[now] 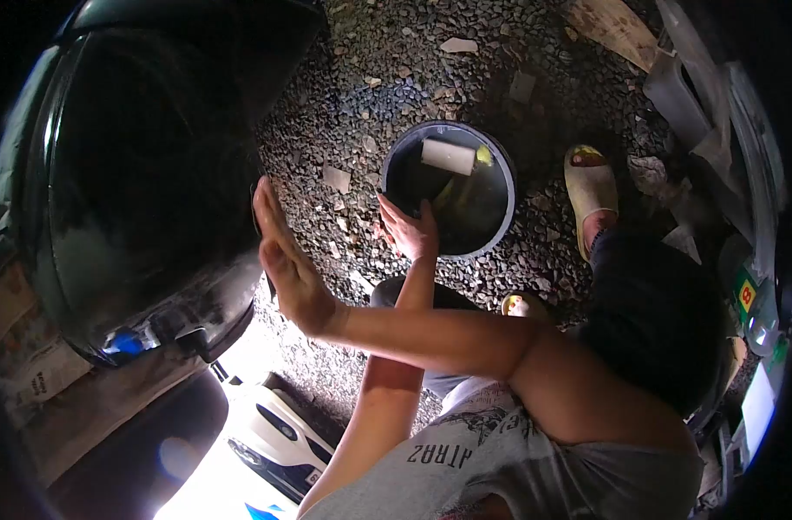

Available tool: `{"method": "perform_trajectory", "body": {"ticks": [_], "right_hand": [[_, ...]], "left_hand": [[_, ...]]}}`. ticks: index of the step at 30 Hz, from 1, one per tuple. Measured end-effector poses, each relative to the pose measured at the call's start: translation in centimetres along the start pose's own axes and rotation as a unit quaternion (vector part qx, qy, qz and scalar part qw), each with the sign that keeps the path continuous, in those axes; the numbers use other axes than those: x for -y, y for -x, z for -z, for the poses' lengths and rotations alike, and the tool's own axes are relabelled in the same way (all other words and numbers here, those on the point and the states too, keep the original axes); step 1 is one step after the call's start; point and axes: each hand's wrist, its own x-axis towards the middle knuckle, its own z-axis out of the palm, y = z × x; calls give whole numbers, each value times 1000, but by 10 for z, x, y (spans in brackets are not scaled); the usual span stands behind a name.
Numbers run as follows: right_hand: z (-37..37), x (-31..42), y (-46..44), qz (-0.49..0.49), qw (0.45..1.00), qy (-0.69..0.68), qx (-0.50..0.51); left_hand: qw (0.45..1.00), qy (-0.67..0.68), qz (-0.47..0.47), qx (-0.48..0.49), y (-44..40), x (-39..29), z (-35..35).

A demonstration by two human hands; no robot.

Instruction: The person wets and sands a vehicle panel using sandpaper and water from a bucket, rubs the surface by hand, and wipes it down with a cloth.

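My left hand is at the near left rim of a round dark bucket, thumb on the inside and fingers over the edge. Inside the bucket are dark liquid, a whitish block and a small yellow-green piece. My right arm crosses over my left forearm. Stretched out, my right hand lies with its palm side against the edge of a large dark glossy panel. Its palm is turned away from view, so whatever may be under it is hidden.
Loose gravel with scattered flat stones covers the ground. A foot in a pale slipper stands right of the bucket. Grey plastic pieces line the right edge. A white car shape, perhaps a toy, is at the lower left by a bright glare.
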Motion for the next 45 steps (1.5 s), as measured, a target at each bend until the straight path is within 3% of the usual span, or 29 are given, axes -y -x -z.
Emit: {"method": "perform_trajectory", "body": {"ticks": [4,7,10,13,15,17,19,23,25,27,29,32,33,35,37,39,41,43,44,45], "right_hand": [[17,-17,-70,-246,953,-175,-31],[11,-2,-47,-130,986,-103,-32],[-4,-7,-7,-114,988,-70,-72],[7,-20,-54,-195,969,-143,-44],[10,-15,-65,-150,986,-77,-13],[-3,-7,-45,36,992,121,5],[-3,-3,-9,144,978,144,32],[3,-47,14,164,972,163,43],[-2,-23,-6,163,974,155,21],[-10,27,-24,203,947,220,117],[-21,48,-29,240,916,289,142],[-7,-27,-19,266,933,242,17],[10,-55,-5,177,957,228,45],[14,-60,7,132,974,177,42],[-3,-25,-4,168,969,182,12],[-10,21,-20,205,952,214,81],[-3,12,-23,259,936,213,111],[11,-33,-17,235,950,197,63],[19,-55,-17,196,966,161,51],[23,-46,-15,13,998,27,59]], "left_hand": [[1000,0,-8,0,2,-4,5],[1000,8,-6,-9,1,0,3],[1000,4,-11,-16,-1,4,-1],[1000,0,-14,-23,-1,5,-3],[1000,8,-1,-17,0,3,-3],[1000,6,-2,-14,-1,2,-2],[1000,-4,-10,-20,1,2,-1],[1000,-7,-26,-15,-3,12,-8],[1000,-10,-8,-6,0,4,-2],[1000,-10,-5,-6,0,0,0],[1000,-10,-9,-5,3,1,2],[1000,-6,3,1,-1,-4,4],[1000,-5,0,-4,1,-1,4],[1000,0,-10,-13,-1,3,-1],[1000,-5,-4,-9,-2,-1,-1],[1000,-15,-6,3,1,0,2],[1000,-6,-2,2,1,-1,2],[1000,-4,9,3,-1,-1,2],[1000,3,19,15,0,-7,9],[1000,3,15,11,0,-7,9]]}}
